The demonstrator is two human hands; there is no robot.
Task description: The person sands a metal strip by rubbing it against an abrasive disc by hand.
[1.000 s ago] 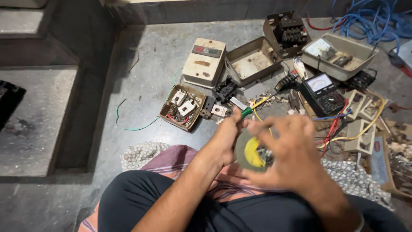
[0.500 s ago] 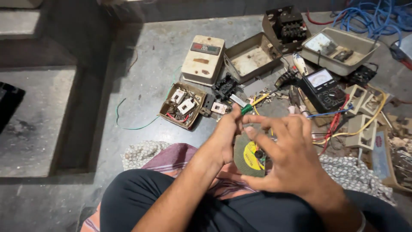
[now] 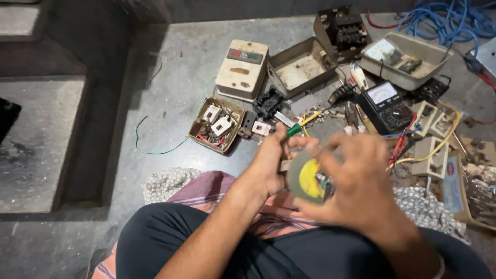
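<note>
Grey concrete floor (image 3: 170,103) is strewn with electrical parts. Above the lap, a round grey part with a yellow label (image 3: 308,178) is clasped in the right hand (image 3: 356,188), while a green-handled screwdriver (image 3: 295,129) is gripped by the left hand (image 3: 274,160), its tip hidden. Nearby, a multimeter (image 3: 385,106) and a box of switches (image 3: 217,124) are laid. Work on the part seems underway, unfinished.

Grey floor (image 3: 170,93): cream meter box (image 3: 242,70), open casing (image 3: 299,67), multimeter (image 3: 385,106), green wire (image 3: 155,147).
</note>
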